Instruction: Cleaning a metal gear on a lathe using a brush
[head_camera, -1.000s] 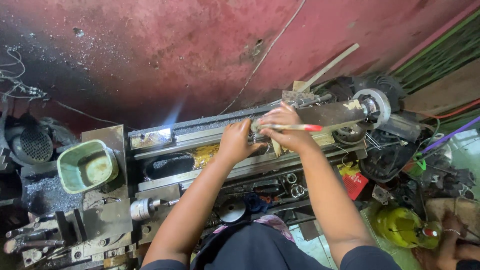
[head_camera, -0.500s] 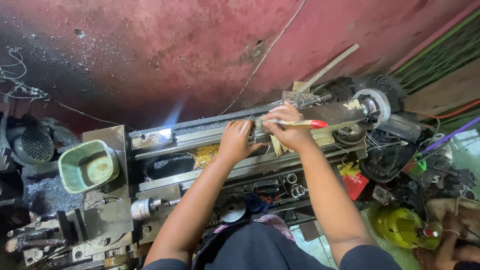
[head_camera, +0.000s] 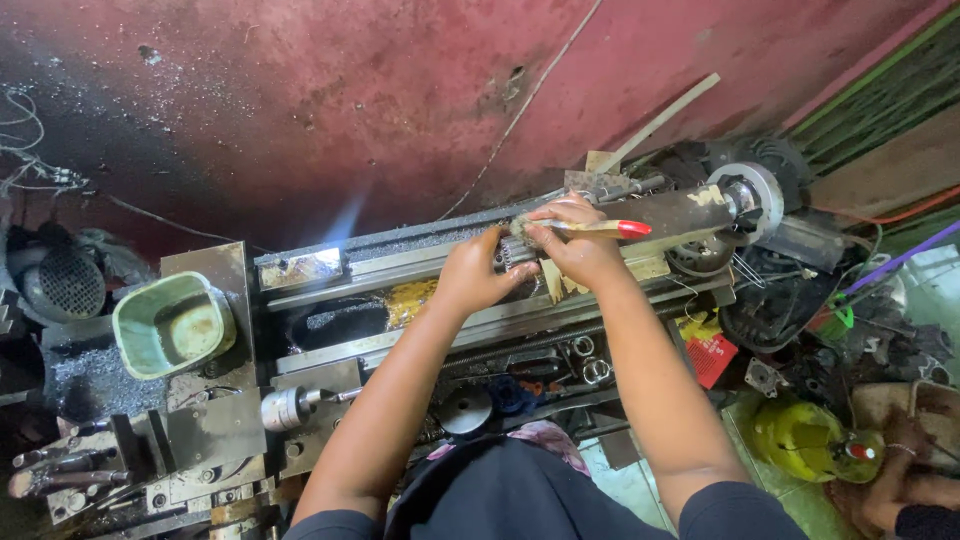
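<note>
Under my hands the lathe bed (head_camera: 400, 265) is grey metal, oily and gritty with swarf. The brush (head_camera: 590, 228) I hold has a pale wooden handle with a glossy red tip. At left, the green tub (head_camera: 170, 325) looks like dull, stained plastic. The red wall (head_camera: 350, 110) is rough, matt and soot-stained.

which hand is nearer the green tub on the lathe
Left. The left hand grips a part on the lathe bed, to the right of the green tub. The right hand, holding a red-tipped brush, is further right still.
</note>
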